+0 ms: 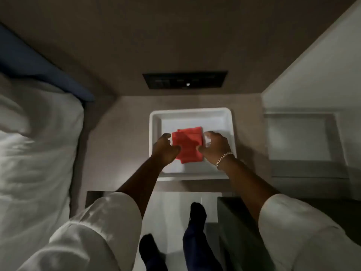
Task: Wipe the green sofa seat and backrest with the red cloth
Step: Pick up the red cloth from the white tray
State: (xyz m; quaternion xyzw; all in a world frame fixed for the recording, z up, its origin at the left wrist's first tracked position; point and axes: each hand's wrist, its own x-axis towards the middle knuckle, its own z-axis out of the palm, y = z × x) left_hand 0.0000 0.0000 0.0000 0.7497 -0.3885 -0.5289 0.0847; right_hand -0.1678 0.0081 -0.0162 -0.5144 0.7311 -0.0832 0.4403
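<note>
A folded red cloth (187, 144) lies in a white tray (195, 114) on a brown bedside surface. My left hand (165, 149) grips the cloth's left edge, thumb on top. My right hand (214, 146), with a gold bracelet at the wrist, pinches the cloth's right edge. Both arms reach forward from white sleeves. A dark green-grey block (240, 231) at the lower right may be the sofa; I cannot tell.
A bed with white linen (35, 153) and a blue headboard (39, 63) fills the left side. A dark control panel (185, 79) is set in the wall behind the tray. A white cabinet (304, 133) stands to the right. My feet (197, 212) stand on a pale floor.
</note>
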